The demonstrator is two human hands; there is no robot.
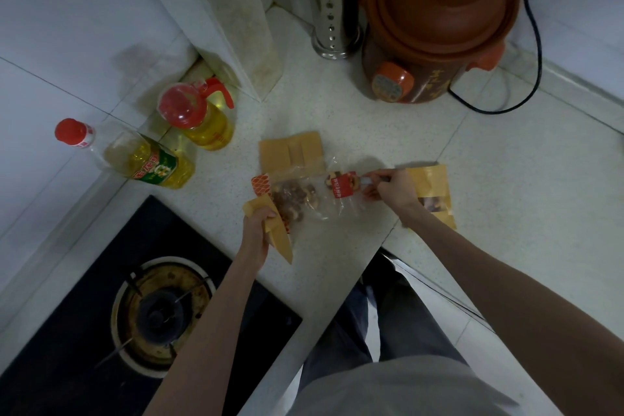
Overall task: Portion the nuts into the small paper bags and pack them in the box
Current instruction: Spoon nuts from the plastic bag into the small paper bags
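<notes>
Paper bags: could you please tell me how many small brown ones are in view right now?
3. One paper bag lies flat behind the clear nut packet, one is gripped by the left hand, one lies beyond the right hand. Stacked ones may hide.

The paper bags (290, 152) are plain tan. The nut packet (304, 194) is clear with an orange scale-patterned end and a red label. The worktop (337, 118) is pale and speckled, the crock pot (435, 20) reddish-brown, and the oil bottles (202, 118) yellow with red caps.
</notes>
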